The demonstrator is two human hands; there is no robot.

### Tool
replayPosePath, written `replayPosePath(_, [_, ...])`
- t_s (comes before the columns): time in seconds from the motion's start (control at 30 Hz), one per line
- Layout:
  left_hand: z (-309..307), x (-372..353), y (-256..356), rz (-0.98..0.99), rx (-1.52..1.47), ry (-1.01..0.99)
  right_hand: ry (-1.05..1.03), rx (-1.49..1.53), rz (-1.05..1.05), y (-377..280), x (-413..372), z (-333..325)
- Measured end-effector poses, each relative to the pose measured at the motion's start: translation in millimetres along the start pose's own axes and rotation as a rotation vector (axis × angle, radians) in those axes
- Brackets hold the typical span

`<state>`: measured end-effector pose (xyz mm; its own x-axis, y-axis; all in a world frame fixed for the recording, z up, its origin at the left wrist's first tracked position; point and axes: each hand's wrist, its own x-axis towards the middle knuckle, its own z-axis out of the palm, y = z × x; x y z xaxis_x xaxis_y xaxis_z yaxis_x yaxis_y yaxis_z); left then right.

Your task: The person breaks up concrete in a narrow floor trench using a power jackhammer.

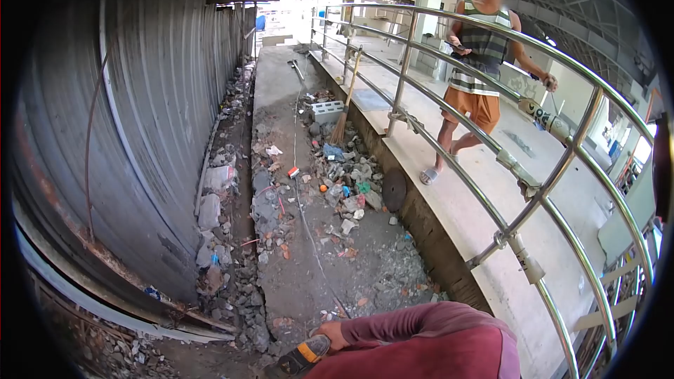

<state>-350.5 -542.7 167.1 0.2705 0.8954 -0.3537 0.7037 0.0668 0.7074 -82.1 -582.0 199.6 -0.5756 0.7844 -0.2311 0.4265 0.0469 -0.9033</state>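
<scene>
One hand, fingers around a black-and-yellow tool

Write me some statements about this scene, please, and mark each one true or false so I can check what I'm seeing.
1. The hand holds a black and yellow tool. True.

2. The broom lies flat on the ground. False: the broom stands tilted, bristles down.

3. A grey block sits beside the broom. True.

4. The railing is made of wood. False: the railing is shiny metal tubing.

5. The bystander near the railing wears a cap. True.

6. The corrugated wall is on the right of the picture. False: the wall is on the left.
</scene>
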Motion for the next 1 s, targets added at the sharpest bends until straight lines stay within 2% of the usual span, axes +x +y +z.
replayPosePath(1.0, [7,32,32,0.062,0.013,-0.055,0.037,-0.063,0.059,4,-6,-7])
